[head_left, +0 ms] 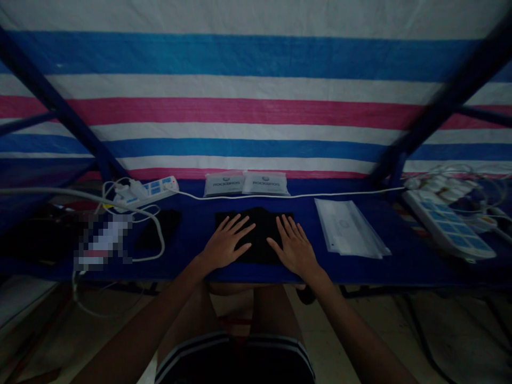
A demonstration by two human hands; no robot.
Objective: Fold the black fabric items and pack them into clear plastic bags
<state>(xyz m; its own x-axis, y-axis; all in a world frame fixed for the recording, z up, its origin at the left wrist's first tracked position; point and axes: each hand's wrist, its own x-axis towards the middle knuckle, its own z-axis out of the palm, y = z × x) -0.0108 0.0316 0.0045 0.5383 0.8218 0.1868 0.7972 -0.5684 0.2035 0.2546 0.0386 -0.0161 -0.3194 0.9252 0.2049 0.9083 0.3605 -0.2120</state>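
A black cloth [262,240] lies flat on the middle of the blue table [192,224], by the near edge. The left hand [226,242] rests on its left side and the right hand [295,246] on its right, palms down, fingers spread. Two ROCKBROS bags [266,185] lie on the far side. Flat plastic bags [348,226] lie to the right, before a white power strip [452,224].

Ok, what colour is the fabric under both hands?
The fabric is black, in the head view.
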